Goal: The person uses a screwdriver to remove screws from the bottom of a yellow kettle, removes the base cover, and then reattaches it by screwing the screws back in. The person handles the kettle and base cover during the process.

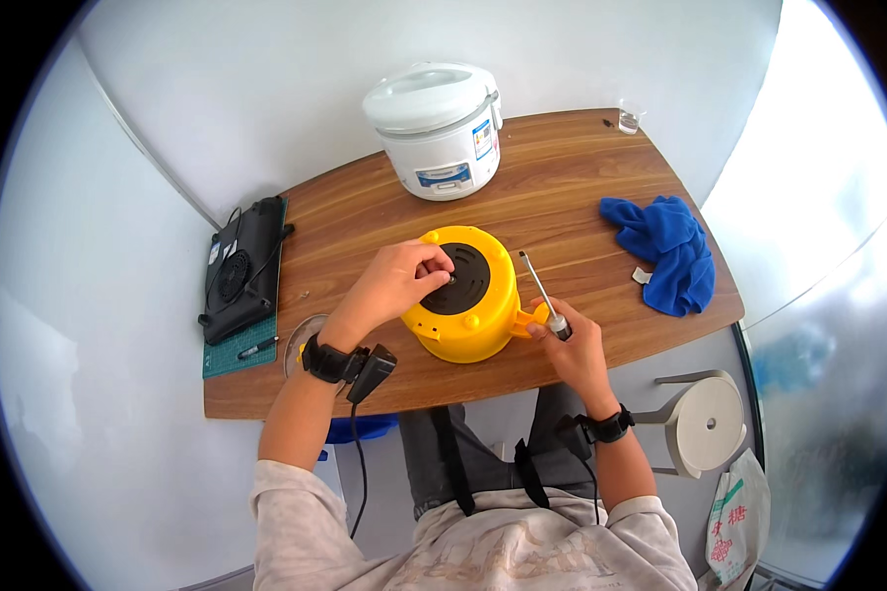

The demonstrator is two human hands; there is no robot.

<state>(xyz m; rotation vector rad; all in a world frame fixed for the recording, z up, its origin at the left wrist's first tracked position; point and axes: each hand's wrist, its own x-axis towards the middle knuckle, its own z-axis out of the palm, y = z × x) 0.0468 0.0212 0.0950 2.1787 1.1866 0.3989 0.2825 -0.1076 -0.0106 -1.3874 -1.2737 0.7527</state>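
A yellow pot [468,343] stands upside down on the table in front of me, its round black vented base plate [471,286] facing up. My left hand [400,280] reaches over it from the left, thumb and fingers pinched together at the plate's middle. Whatever small thing lies between those fingertips is too small to make out. In my right hand [574,347] is a screwdriver [539,281], its metal shaft pointing up and away from me. The same hand is at the pot's yellow handle [529,320], with the fingers partly hidden.
Behind the pot stands a white rice cooker [434,148]. Left are a black appliance [241,271] on a green mat [225,359], a marker [257,349] and a glass lid [296,345]. Right are a blue cloth [665,258], a clear cup [629,120] and a stool [710,424].
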